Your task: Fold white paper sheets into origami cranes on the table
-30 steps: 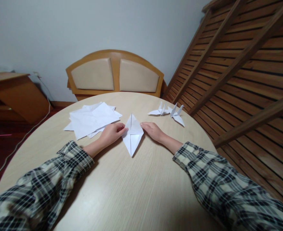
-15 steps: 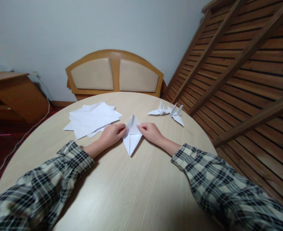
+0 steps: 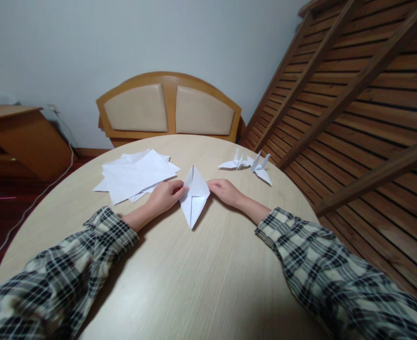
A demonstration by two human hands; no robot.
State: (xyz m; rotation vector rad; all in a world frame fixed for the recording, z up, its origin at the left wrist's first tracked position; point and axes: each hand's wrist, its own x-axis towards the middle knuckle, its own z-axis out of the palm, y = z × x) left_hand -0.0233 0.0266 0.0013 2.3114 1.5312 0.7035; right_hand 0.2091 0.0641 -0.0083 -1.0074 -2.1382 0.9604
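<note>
A white sheet of paper folded into a long diamond (image 3: 196, 193) stands between my hands, one point towards me and a crease down its middle. My left hand (image 3: 164, 196) pinches its left edge between thumb and fingers. At the right corner is my right hand (image 3: 226, 192), fingers together and tips against the paper's edge, partly hidden behind it. Beyond my left hand lies a loose stack of white paper sheets (image 3: 134, 174). Folded paper cranes (image 3: 260, 170) sit beyond my right hand.
Everything rests on a round light-wood table (image 3: 194, 283). A wooden headboard with beige panels (image 3: 204, 111) stands behind it. Wooden slats (image 3: 364, 118) lean at the right. On the left are a brown desk (image 3: 27, 137) and a white cable (image 3: 38, 198) along the floor.
My right thumb has come off the front of the paper, and my right hand has shifted slightly right. The diamond's upper right flap has spread wider. My left hand keeps its pinch.
</note>
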